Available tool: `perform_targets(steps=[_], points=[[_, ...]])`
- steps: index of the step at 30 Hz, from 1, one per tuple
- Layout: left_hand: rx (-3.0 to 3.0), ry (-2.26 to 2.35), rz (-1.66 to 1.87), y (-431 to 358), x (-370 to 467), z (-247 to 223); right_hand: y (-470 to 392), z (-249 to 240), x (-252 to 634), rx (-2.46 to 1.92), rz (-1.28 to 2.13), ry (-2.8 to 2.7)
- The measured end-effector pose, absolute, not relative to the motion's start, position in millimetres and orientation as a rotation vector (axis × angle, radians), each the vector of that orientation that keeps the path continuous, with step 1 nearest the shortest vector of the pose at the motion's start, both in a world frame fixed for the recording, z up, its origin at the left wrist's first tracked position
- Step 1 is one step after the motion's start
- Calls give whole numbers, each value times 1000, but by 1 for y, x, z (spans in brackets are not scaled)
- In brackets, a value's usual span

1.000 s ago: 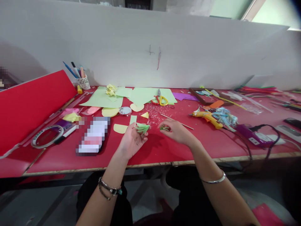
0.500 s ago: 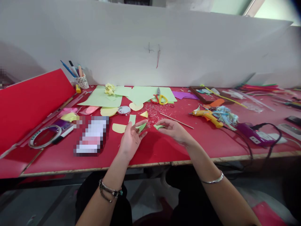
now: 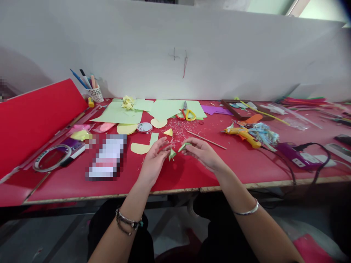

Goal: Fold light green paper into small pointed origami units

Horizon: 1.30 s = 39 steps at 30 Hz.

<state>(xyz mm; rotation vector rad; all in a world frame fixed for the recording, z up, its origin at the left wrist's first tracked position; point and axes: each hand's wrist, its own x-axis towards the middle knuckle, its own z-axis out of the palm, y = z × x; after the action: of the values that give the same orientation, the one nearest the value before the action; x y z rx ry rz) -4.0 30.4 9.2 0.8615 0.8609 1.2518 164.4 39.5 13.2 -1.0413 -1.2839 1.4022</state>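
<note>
My left hand (image 3: 155,159) pinches a small folded piece of green paper (image 3: 172,155) between thumb and fingers. Facing it, my right hand (image 3: 201,152) holds another green paper piece (image 3: 183,147) at its fingertips. The two pieces are apart, a short way above the red table. Just beyond my left hand lie a pale green paper strip (image 3: 154,138) and a pale yellow cut paper shape (image 3: 139,148). A small yellow paper wedge (image 3: 168,132) sits past my fingers, near a thin wooden stick (image 3: 207,139).
Red-and-yellow-handled scissors (image 3: 189,114) rest on green paper sheets (image 3: 164,108) at the back. On the right are a yellow glue gun (image 3: 242,135) and a purple power strip (image 3: 297,157) with cables. A phone (image 3: 108,157) and a tape ring (image 3: 52,157) lie left. A white partition (image 3: 123,51) stands behind.
My left hand has turned its green piece, which now points downward. The right hand's piece is tilted up more. Both hands stay near the same spot.
</note>
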Motion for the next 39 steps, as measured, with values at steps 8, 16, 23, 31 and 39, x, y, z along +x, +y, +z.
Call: perform_targets(steps=[8,16,23,31,39], points=[[1536,1189,1150,28,-12,6,42,8,165,-1173,1262,-1388],[2260,1329,867,30,-12,-7,46,-3,170,-1571,299,-1901],[1989,1240,1008,34,-12,-7,38,6,158,-1435,115,-2243],[1972,1280,1032,31,-12,1,31,7,157,-1342,264,-2241],[1661,1056,1150,28,-9,10,34,10,154,-1245,468,-2057]])
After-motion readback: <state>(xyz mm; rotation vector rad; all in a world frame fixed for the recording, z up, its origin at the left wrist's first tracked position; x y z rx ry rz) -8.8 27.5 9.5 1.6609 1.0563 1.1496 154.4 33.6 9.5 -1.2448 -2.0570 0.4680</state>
